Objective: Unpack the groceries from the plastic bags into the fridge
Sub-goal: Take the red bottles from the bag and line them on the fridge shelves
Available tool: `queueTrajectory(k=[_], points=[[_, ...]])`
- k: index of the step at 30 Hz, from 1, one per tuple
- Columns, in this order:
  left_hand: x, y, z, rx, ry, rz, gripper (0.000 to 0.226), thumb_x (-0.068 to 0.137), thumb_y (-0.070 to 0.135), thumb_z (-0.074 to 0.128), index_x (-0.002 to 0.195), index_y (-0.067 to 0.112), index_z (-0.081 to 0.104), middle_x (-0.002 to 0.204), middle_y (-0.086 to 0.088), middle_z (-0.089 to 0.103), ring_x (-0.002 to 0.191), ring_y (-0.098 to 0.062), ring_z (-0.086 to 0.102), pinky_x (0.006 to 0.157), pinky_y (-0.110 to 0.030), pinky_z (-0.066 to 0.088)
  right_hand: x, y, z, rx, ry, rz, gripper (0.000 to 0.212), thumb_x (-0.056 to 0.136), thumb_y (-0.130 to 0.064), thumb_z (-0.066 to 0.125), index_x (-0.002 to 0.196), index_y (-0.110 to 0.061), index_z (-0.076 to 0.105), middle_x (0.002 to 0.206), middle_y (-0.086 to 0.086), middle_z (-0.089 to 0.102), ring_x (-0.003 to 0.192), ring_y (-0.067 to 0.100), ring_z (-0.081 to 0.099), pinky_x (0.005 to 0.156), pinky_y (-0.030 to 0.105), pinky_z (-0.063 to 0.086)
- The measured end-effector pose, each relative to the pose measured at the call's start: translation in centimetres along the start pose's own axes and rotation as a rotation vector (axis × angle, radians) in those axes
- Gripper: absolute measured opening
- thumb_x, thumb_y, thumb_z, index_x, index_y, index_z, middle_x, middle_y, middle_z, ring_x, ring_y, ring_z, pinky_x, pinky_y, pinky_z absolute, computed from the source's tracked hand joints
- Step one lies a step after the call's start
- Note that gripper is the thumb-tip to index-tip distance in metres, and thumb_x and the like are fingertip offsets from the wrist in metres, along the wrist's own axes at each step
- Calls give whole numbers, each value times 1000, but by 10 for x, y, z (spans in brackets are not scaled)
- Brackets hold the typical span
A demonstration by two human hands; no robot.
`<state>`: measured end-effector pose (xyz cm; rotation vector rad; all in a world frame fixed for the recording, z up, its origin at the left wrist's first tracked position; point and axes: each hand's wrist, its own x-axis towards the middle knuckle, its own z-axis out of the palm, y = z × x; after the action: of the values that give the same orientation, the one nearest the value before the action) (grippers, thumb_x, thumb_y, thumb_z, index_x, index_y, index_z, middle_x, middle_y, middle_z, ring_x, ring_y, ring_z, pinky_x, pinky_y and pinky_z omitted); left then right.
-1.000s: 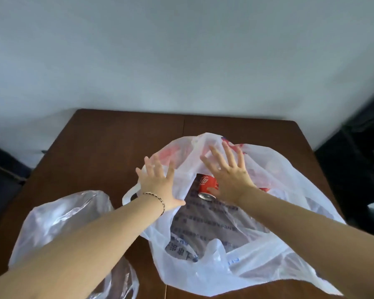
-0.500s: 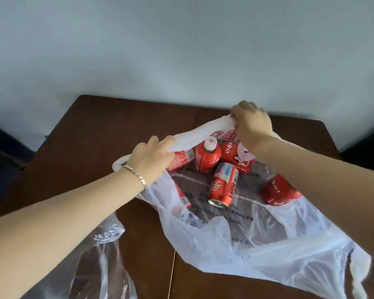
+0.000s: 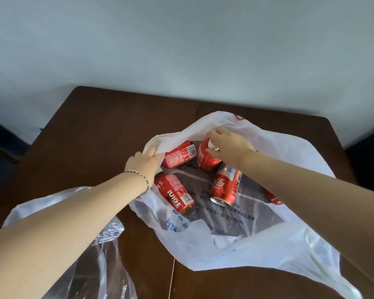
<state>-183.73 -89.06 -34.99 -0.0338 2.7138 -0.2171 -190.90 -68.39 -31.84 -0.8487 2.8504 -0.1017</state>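
A white bag (image 3: pixel 268 244) lies open on the brown surface (image 3: pixel 95 130), its mouth facing the person. The left hand (image 3: pixel 141 162), with a bracelet (image 3: pixel 143 182) at the wrist, pinches the bag's left rim and holds it up. The right hand (image 3: pixel 229 147) is inside the opening, fingers curled over the top of a red bottle (image 3: pixel 206 161) whose white cap shows under the palm. The two hands are apart, one on either side of the opening.

The groceries are inside the bag, all on their sides: a juice can (image 3: pixel 175 193) near the left wrist, a cola can (image 3: pixel 225 186) just below the bottle and a third can (image 3: pixel 179 156) beside the left fingers. Another red item (image 3: pixel 272 199) is mostly hidden by the right forearm. A clear bag (image 3: pixel 52 203) sits at the near left, under the left arm.
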Motion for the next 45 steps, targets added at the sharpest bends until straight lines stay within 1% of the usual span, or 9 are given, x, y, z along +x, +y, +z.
queueTrajectory(k=[3, 5, 7, 10, 17, 28, 35, 41, 45], points=[[-4, -4, 7, 217, 337, 195, 69, 72, 18, 76, 134, 16, 48, 152, -12, 20, 138, -38, 22, 112, -50, 22, -11, -6, 3, -82, -72, -42, 34, 96, -34, 44, 125, -18, 46, 118, 3, 57, 99, 25, 59, 70, 31, 48], [-3, -7, 14, 251, 546, 495, 54, 50, 14, 86, 101, 9, 70, 132, -11, 43, 122, -33, 41, 100, -49, 38, -24, -15, 2, -51, -131, -45, 32, 95, -37, 45, 121, -19, 48, 110, 1, 60, 93, 24, 61, 71, 32, 52], [-7, -3, 13, 214, 470, 692, 52, 51, 19, 87, 99, 9, 70, 121, -8, 51, 109, -24, 52, 88, -38, 51, -36, -27, 5, -49, -174, -80, 31, 94, -39, 46, 117, -19, 48, 105, 1, 61, 89, 22, 62, 71, 33, 54], [-2, 1, 19, 285, 121, 629, 62, 85, 23, 66, 140, 20, 38, 140, -4, 44, 123, -21, 48, 100, -32, 44, -53, -39, 16, -46, -172, -111, 32, 94, -42, 43, 117, -19, 47, 105, 1, 60, 91, 23, 61, 65, 30, 45], [17, 2, 27, 621, -21, 630, 46, 96, 30, 45, 138, 13, 41, 147, -8, 36, 137, -26, 29, 115, -37, 18, -68, -46, 24, 62, -133, 19, 31, 97, -40, 40, 119, -17, 42, 109, 5, 58, 92, 28, 60, 63, 32, 37], [-84, 69, -26, -115, -102, 564, 27, 85, 13, 58, 112, 15, 62, 112, -2, 50, 93, -26, 58, 76, -31, 48, -129, -49, 35, 181, -172, 223, 34, 95, -44, 42, 118, -19, 39, 113, 3, 60, 99, 25, 61, 76, 33, 46], [-120, 114, 6, -274, 80, 355, 34, 91, 32, 46, 120, 16, 39, 124, -7, 40, 100, -24, 55, 76, -28, 45, -168, -38, 44, 660, -132, 529, 37, 76, -36, 73, 99, -30, 44, 96, -6, 60, 92, 15, 61, 82, 29, 52], [-123, 127, 19, -163, 320, 403, 70, 90, 60, 34, 147, 24, 18, 131, -3, 51, 106, -22, 60, 78, -26, 48, -179, -34, 40, 777, -141, 543, 45, 74, -17, 75, 113, -24, 53, 101, -6, 60, 94, 10, 56, 83, 22, 47], [-109, 128, 17, -89, 379, 570, 69, 80, 71, 45, 133, 26, 49, 99, -1, 69, 75, -18, 69, 61, -23, 49, -189, -34, 39, 790, -170, 509, 43, 76, -13, 71, 115, -21, 54, 101, -4, 60, 92, 11, 56, 79, 20, 46]])
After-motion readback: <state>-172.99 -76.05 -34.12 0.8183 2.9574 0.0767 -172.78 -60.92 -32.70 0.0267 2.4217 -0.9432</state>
